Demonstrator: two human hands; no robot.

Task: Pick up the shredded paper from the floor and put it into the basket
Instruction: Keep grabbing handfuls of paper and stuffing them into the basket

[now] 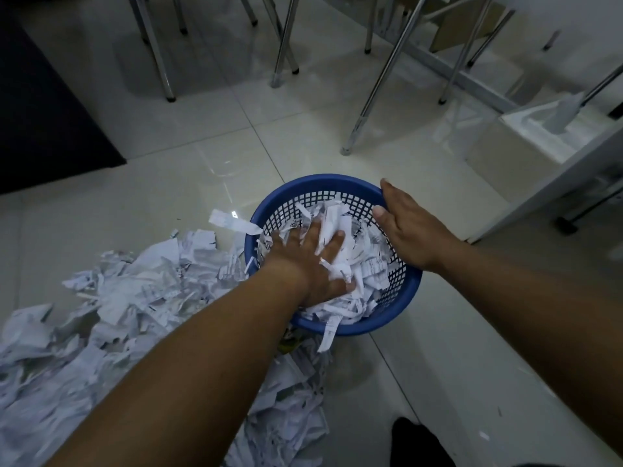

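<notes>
Pressed flat, my left hand point(312, 261) has its fingers spread apart on top of the shredded paper point(357, 264) heaped inside the blue basket point(401, 299), palm down, so the grip is open rather than closed around anything. From the head view, my right hand point(408, 225) sits on the basket's far right rim, fingers extended along the blue edge and thumb toward the inside; it steadies the rim but I cannot tell whether it actually pinches it. Paper fills the basket up to the rim, and a few strips hang over the near edge and the left edge. A much larger pile of paper scraps point(111, 318) lies on the tiled floor point(455, 348) to the left of the basket and runs on beneath my left forearm toward the bottom of the view. Beyond the basket stand several metal chair legs point(381, 79), and a dark mat point(43, 106) covers the floor at the upper left.
</notes>
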